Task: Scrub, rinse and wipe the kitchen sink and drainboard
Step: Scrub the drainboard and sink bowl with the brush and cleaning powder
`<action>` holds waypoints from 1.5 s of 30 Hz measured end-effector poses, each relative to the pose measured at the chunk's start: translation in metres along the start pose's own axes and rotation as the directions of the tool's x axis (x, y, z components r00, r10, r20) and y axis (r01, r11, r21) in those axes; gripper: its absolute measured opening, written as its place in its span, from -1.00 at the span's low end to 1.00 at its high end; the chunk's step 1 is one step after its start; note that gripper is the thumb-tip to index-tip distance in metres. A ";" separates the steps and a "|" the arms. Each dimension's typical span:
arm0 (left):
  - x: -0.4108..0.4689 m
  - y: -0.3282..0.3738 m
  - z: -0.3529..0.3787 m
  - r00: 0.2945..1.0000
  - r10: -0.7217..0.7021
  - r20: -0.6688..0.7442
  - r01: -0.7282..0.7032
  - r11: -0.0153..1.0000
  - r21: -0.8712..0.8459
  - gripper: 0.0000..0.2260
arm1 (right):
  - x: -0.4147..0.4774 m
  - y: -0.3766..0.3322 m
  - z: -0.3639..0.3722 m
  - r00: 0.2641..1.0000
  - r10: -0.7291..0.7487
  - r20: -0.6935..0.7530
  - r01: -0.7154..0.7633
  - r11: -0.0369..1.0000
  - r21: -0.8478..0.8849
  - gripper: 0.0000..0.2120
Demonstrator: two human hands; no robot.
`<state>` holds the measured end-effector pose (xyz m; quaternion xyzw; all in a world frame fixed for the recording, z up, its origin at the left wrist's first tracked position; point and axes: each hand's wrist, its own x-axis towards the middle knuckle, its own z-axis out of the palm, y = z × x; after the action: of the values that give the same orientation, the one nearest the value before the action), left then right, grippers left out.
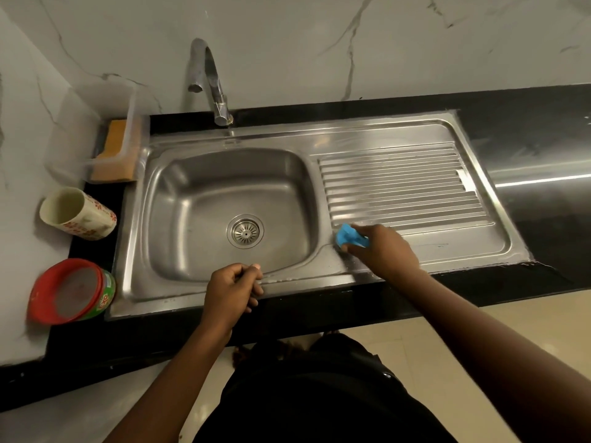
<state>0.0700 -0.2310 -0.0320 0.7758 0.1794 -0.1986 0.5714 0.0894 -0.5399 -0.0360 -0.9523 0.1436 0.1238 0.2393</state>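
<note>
Pressing a small blue sponge (pixel 349 237) onto the steel with our right hand (pixel 382 251), we are working the near left corner of the drainboard (pixel 415 187), right where its ribbed field is meeting the rim of the sink (pixel 179 199). Our right fingers are curling over the sponge and pinching it, so only its blue end is showing just ahead of the knuckles, touching the metal. Our left hand (pixel 232 290) is resting loosely clenched on the sink's front rim, well to the left of the right hand; it looks empty, though we cannot tell for certain. We are judging the sponge to be light, soft and squashy, so it is folding under the grip; taking it across its middle with the thumb beneath and fingers on top is keeping it from slipping out. The steel looks smooth and slick, more so if wet, and the ribs are likely catching the sponge's edge, so strokes along the grooves should be running easier than strokes across them. Beyond the left hand, the drain strainer (pixel 245 231) is sitting in the basin, and the faucet (pixel 211 81) is standing further away. Far to the left of both hands are 1 mug (pixel 76 214), 1 red-lidded tub (pixel 72 290) and an orange sponge (pixel 116 148) in a clear holder.
</note>
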 end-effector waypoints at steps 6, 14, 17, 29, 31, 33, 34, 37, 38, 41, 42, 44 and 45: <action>0.002 0.003 0.010 1.000 0.015 0.008 -0.015 1.000 0.016 -0.76 | -0.013 -0.037 0.035 0.968 -0.135 0.209 0.140 0.990 -0.007 -0.33; 0.003 0.007 0.022 1.000 0.014 0.012 -0.014 1.000 -0.011 -0.76 | -0.012 0.067 -0.045 0.992 0.009 0.125 0.000 0.998 -0.069 -0.44; 0.003 0.005 0.027 1.000 0.007 0.018 -0.007 1.000 -0.007 -0.76 | -0.002 0.058 -0.043 0.997 0.067 0.041 -0.065 0.997 -0.030 -0.45; 0.010 0.024 0.062 0.997 0.027 0.068 -0.026 1.000 -0.007 -0.76 | -0.020 0.053 -0.034 0.978 0.026 0.205 -0.023 1.000 -0.015 -0.44; 0.011 0.027 0.065 0.997 0.028 0.066 -0.028 1.000 -0.005 -0.76 | -0.014 0.087 -0.061 0.987 0.091 0.129 -0.084 0.995 -0.058 -0.44; 0.011 0.030 0.068 0.998 0.022 0.057 -0.021 1.000 -0.008 -0.76 | -0.007 0.104 -0.079 0.989 0.141 0.055 -0.137 0.988 -0.066 -0.45; 0.012 0.031 0.070 0.998 0.018 0.053 -0.018 1.000 -0.009 -0.76 | -0.003 0.105 -0.081 0.987 0.156 0.033 -0.154 0.986 -0.057 -0.45; 0.012 0.033 0.074 0.999 0.012 0.051 -0.012 1.000 -0.001 -0.76 | 0.011 0.076 -0.059 0.988 0.144 0.063 -0.143 0.990 -0.017 -0.47; 0.012 0.034 0.076 0.998 0.015 0.053 -0.016 1.000 0.003 -0.76 | 0.013 0.062 -0.047 0.989 0.119 0.089 -0.120 0.993 -0.004 -0.44; 0.012 0.036 0.084 0.998 0.022 0.061 -0.023 1.000 0.017 -0.76 | 0.007 0.031 -0.015 0.982 0.034 0.187 -0.038 0.999 0.015 -0.35; 0.012 0.037 0.086 0.998 0.023 0.062 -0.024 1.000 0.016 -0.77 | 0.004 0.030 -0.011 0.976 0.015 0.219 -0.016 1.000 0.000 -0.36; 0.012 0.037 0.091 0.998 0.020 0.062 -0.021 1.000 0.014 -0.77 | -0.001 0.039 -0.019 0.961 0.005 0.278 -0.002 1.000 -0.013 -0.37; 0.011 0.037 0.093 0.998 0.018 0.062 -0.019 1.000 0.017 -0.77 | 0.001 0.050 -0.028 0.955 0.019 0.297 -0.015 1.000 -0.016 -0.38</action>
<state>0.0887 -0.3296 -0.0328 0.7758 0.1527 -0.2186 0.5719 0.0782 -0.5956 -0.0334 -0.9232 0.1132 0.2683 0.2508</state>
